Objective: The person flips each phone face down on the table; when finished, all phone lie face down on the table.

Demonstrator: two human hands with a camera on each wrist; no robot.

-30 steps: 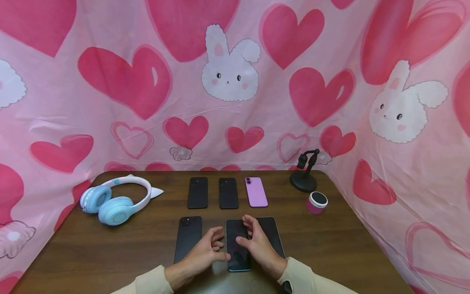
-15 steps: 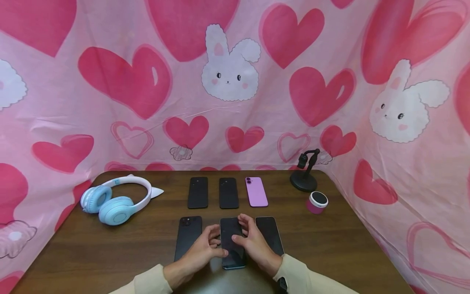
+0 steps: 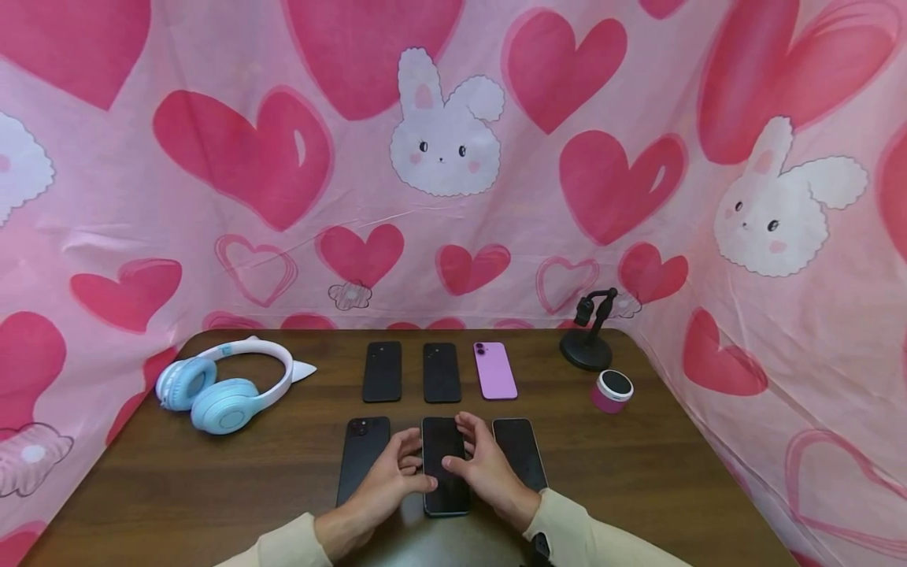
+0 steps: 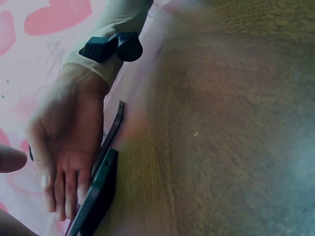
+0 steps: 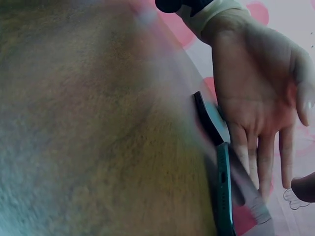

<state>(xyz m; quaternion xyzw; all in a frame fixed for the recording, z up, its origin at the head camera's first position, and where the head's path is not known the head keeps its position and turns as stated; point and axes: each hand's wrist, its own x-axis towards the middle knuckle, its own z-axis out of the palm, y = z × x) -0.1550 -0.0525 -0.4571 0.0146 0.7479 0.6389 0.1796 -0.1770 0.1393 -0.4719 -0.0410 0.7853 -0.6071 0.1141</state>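
A black phone [image 3: 446, 498] lies screen up on the table between both hands. My left hand [image 3: 388, 474] is at its left side, thumb over the near left edge of the screen. Opposite it, my right hand [image 3: 490, 477] sits at the right side, thumb over the glass. Fingers of both hands look extended along the sides; the right wrist view shows the left hand [image 5: 256, 93] with straight fingers, and the left wrist view shows the right hand [image 4: 74, 130] likewise. A dark phone [image 3: 363, 455], camera side up, lies at left; another phone [image 3: 520, 447], screen up, at right, partly covered.
Farther back lie two black phones [image 3: 382, 372] [image 3: 442, 373] and a pink phone [image 3: 495, 371]. Blue cat-ear headphones [image 3: 225, 406] rest at the left. A black stand [image 3: 585, 348] and a small pink speaker [image 3: 611, 392] are at the right. Heart-printed cloth [image 3: 439, 236] surrounds the wooden table [image 3: 212, 480].
The middle phone has moved left, away from the right-hand phone, and now lies straighter. Both hands have shifted slightly left with it.
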